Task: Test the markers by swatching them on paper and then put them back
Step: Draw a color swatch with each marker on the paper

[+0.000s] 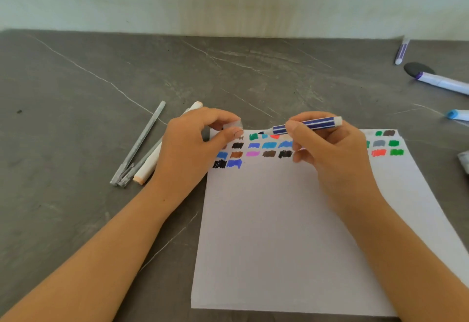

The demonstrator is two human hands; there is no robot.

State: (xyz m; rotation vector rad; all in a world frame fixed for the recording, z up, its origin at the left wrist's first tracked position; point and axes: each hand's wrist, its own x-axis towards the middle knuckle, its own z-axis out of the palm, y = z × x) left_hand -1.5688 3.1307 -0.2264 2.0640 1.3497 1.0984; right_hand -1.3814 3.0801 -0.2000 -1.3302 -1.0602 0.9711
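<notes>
Fingers (304,151) of right hand (330,151) pinch one uncapped blue-striped marker (308,123) over one paper sheet (279,233) with swatch rows. Left hand (193,144) pinches one clear cap (233,125). Left of it: two grey pens (142,141), one peach-ended marker (147,169). Far right: three markers (441,82).

Uncapped marker and cap held over the white paper sheet (279,220)

The right grip (330,149) pinches a blue-and-white striped marker (307,124) above the sheet's far edge. Its dark tip points left at a small clear cap (233,125) pinched in the left grip (193,144), near but apart. Rows of coloured ink swatches (269,145) line that edge. Left of the sheet lie slim grey pens (138,144) and a white marker with peach ends (152,161). To the sheet's far right lie purple-and-white markers (444,81), all on the grey veined counter (76,80).
</notes>
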